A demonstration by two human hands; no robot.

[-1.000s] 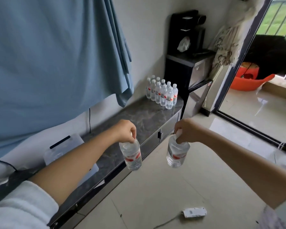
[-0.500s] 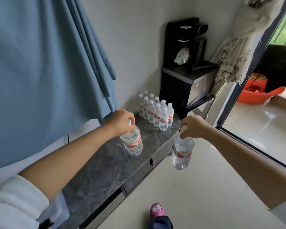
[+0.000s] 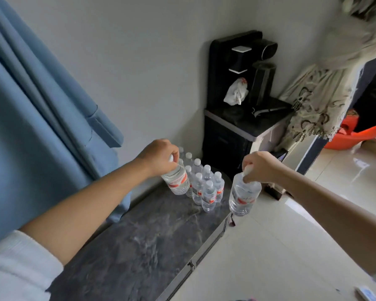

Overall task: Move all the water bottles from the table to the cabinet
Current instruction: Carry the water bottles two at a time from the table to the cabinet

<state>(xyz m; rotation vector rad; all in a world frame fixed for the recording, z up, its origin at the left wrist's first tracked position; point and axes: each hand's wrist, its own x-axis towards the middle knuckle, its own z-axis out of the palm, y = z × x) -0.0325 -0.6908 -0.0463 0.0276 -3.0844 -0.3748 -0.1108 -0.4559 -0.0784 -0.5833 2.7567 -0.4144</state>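
Hanging from the left hand (image 3: pixel 159 157) is one water bottle (image 3: pixel 176 179), pinched at its white cap and neck by curled fingers, its body tilted and held just above the cabinet top (image 3: pixel 139 242), close against the left side of the standing cluster of bottles (image 3: pixel 201 183). A second bottle (image 3: pixel 243 195) is gripped the same way by the right hand (image 3: pixel 261 166), fingers wrapped round the cap and shoulder; it is held to the right of the cluster, out past the cabinet's front edge and over the pale floor (image 3: pixel 280 246). The cluster itself is set at the far end of the dark marbled top, beside the black appliance stand (image 3: pixel 228 135). Each bottle is judged full, so moderately heavy for its size, with thin clear plastic walls that would likely yield if squeezed mid-body; the ribbed cap and stiff neck are judged the surest hold, as used now. A wet or smooth label band may slip, though no wetness can be made out. A bottle hung from the cap is likely to swing, so a slow, upright lowering beside the cluster is called for, lest neighbours be knocked over like skittles. Whether the bases are touching anything cannot be told for certain; both appear clear of the surface.
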